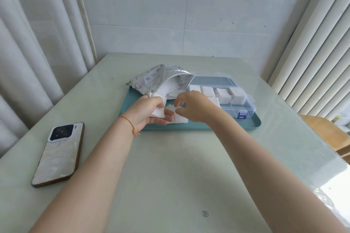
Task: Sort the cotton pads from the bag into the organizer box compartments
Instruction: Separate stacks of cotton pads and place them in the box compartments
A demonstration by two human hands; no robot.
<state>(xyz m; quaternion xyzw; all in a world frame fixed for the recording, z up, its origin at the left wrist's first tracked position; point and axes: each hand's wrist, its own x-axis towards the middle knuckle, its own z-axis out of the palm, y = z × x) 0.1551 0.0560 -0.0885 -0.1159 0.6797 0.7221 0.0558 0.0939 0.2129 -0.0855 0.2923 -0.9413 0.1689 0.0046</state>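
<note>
Four compartments of the organizer box (223,94) already held cotton pads (221,93). The left hand (149,111) gripped a small stack, the right hand (191,106) pinching one off it. More lay on the tray (253,122) and, apparently, in the bag (161,79).

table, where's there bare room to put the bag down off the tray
Bare table lies between the phone and the forearms, and along the far edge behind the bag. The tray is crowded: bag, box, loose pads and both the left hand and right hand.
</note>
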